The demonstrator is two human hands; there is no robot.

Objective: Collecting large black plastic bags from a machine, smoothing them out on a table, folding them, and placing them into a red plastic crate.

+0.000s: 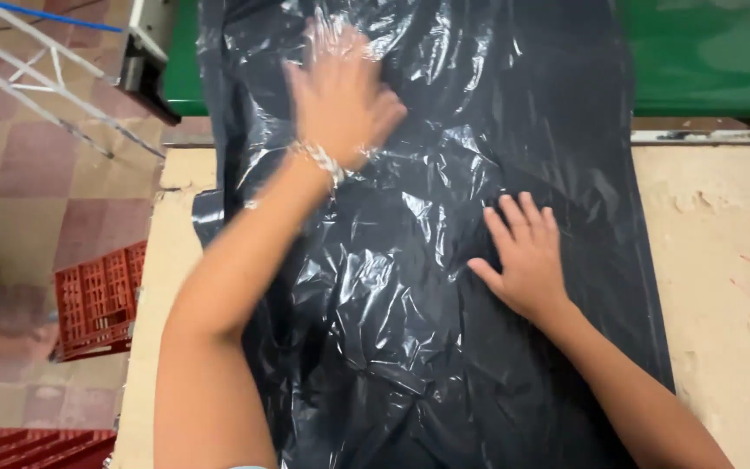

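Black plastic everywhere: a big crinkly bin bag (pixel 410 260) is laid out lengthwise down a pale, chipped worktop (pixel 723 287), its far end running onto a green surface (pixel 705 52) beyond. Both hands are flat and open on it, nothing gripped. The left hand (pixel 340 95) is up near the far end, blurred, with what looks like a thin clear glove bunched at the wrist. The right hand (pixel 527 252) sits palm down nearer the middle, fingers spread.

Looks to me like the smoothing-out stage, one hand pinning the bag while the other presses the creases and air out. There's plenty of wrinkling around the middle, so I'd guess whatever comes next needs firm, even strokes with the sheet held in place.

Off to the side, red plastic crates (pixel 97 300) on the tiled floor (pixel 36 191).
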